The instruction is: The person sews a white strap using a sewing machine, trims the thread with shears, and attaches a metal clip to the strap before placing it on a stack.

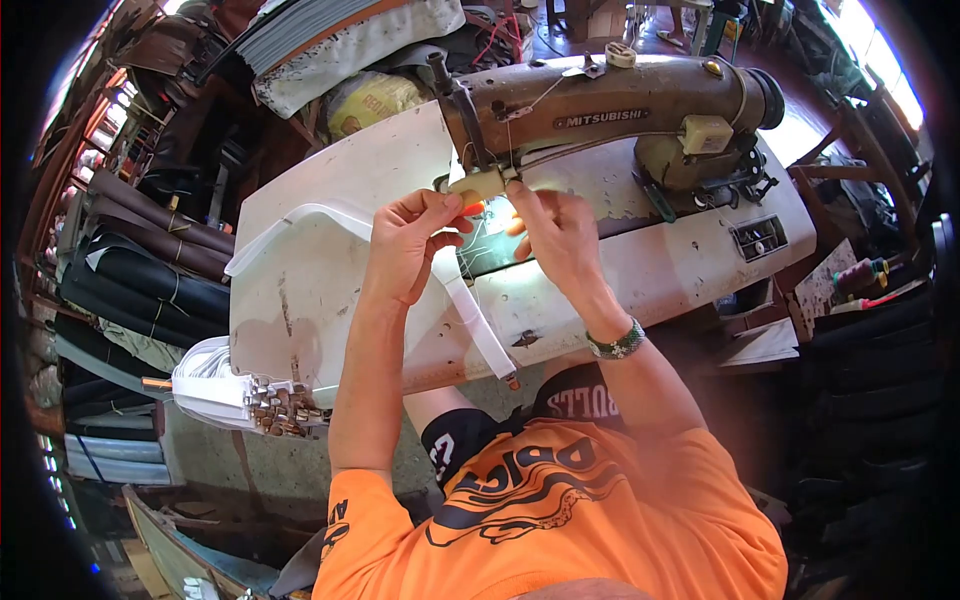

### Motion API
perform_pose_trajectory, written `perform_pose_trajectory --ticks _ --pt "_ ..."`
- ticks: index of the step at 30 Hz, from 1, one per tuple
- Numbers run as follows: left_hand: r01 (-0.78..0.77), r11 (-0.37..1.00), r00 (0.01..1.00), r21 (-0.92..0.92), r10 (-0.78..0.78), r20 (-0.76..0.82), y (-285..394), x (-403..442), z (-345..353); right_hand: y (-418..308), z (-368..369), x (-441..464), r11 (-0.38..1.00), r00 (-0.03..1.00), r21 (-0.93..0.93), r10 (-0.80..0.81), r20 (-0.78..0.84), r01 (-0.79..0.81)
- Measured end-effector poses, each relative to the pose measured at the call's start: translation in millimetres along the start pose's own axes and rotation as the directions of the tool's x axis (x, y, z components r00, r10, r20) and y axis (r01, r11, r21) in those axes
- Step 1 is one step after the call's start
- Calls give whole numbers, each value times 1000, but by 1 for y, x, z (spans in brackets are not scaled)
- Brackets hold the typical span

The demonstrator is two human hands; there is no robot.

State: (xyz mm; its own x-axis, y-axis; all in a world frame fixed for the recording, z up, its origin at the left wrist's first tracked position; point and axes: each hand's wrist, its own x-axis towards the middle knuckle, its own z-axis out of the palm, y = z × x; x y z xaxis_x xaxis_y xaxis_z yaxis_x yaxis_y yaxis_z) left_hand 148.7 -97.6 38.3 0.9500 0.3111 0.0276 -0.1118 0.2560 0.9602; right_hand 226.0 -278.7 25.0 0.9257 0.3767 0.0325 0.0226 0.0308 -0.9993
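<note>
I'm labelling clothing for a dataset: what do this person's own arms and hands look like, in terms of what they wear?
The left hand and right hand show no gloves. A dark green-and-white patterned bracelet circles the right wrist; none shows on the left. The left sleeve is short and orange, with dark lettering only partly readable.

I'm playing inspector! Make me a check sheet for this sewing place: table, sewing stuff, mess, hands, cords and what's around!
Surface: white tabletop, stained and chipped.
Job's things: sewing machine marked MITSUBISHI; white strap lying on the tabletop.
Clutter: bundle of white straps with metal-looking ends at the tabletop's left edge.
Hands: left hand and right hand close together at the sewing machine's needle end; grip unclear.
Cables: thin cord on the sewing machine's right end.
Surroundings: dark rolls of material at left.
</note>
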Motion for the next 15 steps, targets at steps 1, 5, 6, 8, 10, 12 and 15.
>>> perform_pose_trajectory --ticks 1,5,6,8,10,12,15 --pt "6 1000 1000 6 -6 7 0 0 -2 2 1 2 999 1000 43 -9 9 9" --pt "33 999 999 32 -33 -2 3 -11 -13 7 3 5 997 1000 80 -14 -2 14" --pt "35 999 999 40 -34 -13 5 -14 -17 5 3 5 998 1000 57 -13 -15 14" --pt "25 994 997 103 -17 -79 9 -28 -26 20 6 5 979 977 -102 -185 -106 175" --pt "17 982 993 189 6 -120 13 -43 -39 28 8 5 928 933 -232 -329 -148 291" --pt "-20 973 988 231 55 -145 16 -61 -45 29 8 3 871 887 -324 -433 -158 368" --pt "-53 958 977 283 108 -183 19 -92 -56 17 2 -22 829 903 -431 -424 -70 356"
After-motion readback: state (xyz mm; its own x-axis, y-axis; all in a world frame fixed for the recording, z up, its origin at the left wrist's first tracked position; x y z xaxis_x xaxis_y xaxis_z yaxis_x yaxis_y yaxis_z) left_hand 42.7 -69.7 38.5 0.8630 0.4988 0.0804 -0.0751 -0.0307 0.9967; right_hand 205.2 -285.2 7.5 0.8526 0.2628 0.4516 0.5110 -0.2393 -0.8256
